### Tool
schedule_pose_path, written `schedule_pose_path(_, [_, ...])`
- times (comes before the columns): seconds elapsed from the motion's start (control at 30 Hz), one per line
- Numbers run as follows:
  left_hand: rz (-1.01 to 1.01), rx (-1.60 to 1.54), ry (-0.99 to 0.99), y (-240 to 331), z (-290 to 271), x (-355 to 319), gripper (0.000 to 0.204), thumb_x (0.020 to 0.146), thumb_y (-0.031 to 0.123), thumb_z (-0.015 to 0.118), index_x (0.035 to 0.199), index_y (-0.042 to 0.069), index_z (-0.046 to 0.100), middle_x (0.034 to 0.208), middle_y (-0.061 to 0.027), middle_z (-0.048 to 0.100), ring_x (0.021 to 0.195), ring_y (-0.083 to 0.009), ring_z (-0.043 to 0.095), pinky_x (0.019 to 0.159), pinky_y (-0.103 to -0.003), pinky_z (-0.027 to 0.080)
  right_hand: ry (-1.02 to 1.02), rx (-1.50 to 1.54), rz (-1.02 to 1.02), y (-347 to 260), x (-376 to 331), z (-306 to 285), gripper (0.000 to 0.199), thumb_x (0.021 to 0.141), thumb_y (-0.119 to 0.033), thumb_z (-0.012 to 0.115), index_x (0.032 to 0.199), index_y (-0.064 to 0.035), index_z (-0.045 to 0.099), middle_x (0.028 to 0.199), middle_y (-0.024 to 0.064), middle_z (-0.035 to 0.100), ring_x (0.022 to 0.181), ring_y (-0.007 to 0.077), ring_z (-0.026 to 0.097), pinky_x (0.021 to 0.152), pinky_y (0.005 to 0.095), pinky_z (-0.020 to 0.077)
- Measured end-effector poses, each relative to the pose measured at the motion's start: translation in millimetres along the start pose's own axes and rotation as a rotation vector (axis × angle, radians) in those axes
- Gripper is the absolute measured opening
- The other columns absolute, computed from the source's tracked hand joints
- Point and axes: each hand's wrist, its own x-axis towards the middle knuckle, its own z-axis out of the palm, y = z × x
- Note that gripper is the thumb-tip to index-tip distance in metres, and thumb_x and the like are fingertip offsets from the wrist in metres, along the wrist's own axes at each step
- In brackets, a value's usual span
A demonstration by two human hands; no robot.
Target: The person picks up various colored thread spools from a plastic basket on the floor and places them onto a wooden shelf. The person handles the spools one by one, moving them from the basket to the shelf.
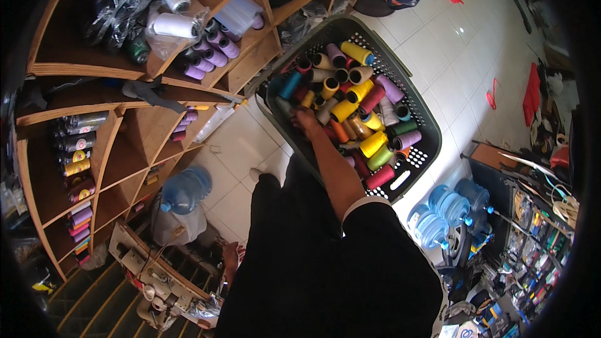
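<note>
Head view shows one hand (pixel 305 117), which one I cannot tell, grip hidden, reaching into the basket (pixel 432 144) among thread cones (pixel 363 112); neighbouring cones could tumble if snagged.

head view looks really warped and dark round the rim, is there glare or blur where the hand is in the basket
Head view: strong fisheye bend, so the wooden shelves curve and a black rim darkens the corners; daylight glares off the white tiled floor; the basket of thread cones is evenly lit and sharp; the hand reaching in is slightly soft, its grip unclear.
</note>
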Motion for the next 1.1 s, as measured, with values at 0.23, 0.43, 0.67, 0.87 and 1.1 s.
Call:
schedule_pose_path(0.23, [0.128, -0.124, 0.023, -41, -11, 3, 0.028, 0.086, 0.031, 0.057, 0.103, 0.009, 0.055, 0.087, -0.0077, 0.061, 0.078, -0.0196, 0.062, 0.063, -0.034, 0.049, 0.172, 0.883, 0.186, 5, 24, 8, 0.031, 0.079, -0.012, 0.068, 0.104, -0.0089, 0.05, 0.105, 0.0094, 0.051, 0.087, 0.0209, 0.058, 0.066, 0.0297, 0.053])
schedule_pose_path(0.43, [-0.01, -0.187, 0.072, 28, -2, -3, 0.031, 0.089, 0.034, 0.055, 0.108, 0.008, 0.054, 0.095, -0.0079, 0.062, 0.083, -0.0188, 0.063, 0.066, -0.033, 0.049, 0.293, 0.945, 0.023, 2, 17, 3, 0.031, 0.08, -0.013, 0.064, 0.108, -0.0073, 0.053, 0.11, 0.006, 0.052, 0.091, 0.0192, 0.058, 0.072, 0.0308, 0.0497])
schedule_pose_path(0.67, [0.316, -0.088, -0.06, 138, 42, 4, 0.029, 0.093, 0.031, 0.054, 0.103, 0.004, 0.057, 0.09, -0.0067, 0.062, 0.079, -0.014, 0.061, 0.065, -0.027, 0.048, 0.198, 0.289, -0.172, -39, -103, -26, 0.037, 0.081, -0.01, 0.064, 0.116, -0.0061, 0.056, 0.094, 0.0014, 0.06, 0.082, 0.0108, 0.058, 0.069, 0.0217, 0.0444])
schedule_pose_path(0.87, [0.757, 0.001, -0.316, 260, 102, -37, 0.028, 0.094, 0.027, 0.055, 0.106, 0.002, 0.056, 0.095, -0.0059, 0.062, 0.088, -0.0143, 0.059, 0.074, -0.026, 0.046, 0.015, 0.449, -0.444, -64, -240, -13, 0.032, 0.081, 0.0, 0.064, 0.111, -0.0052, 0.056, 0.085, 0.0003, 0.06, 0.077, 0.0079, 0.055, 0.067, 0.0221, 0.043])
schedule_pose_path(1.1, [0.949, -0.221, -0.743, 343, 147, -125, 0.044, 0.091, 0.024, 0.059, 0.127, 0.003, 0.044, 0.118, -0.0105, 0.057, 0.11, -0.0194, 0.054, 0.092, -0.036, 0.044, -0.097, 0.277, -0.734, -92, -363, 37, 0.037, 0.075, 0.008, 0.068, 0.108, -0.0007, 0.054, 0.091, 0.0038, 0.058, 0.081, 0.0088, 0.057, 0.074, 0.0218, 0.0452])
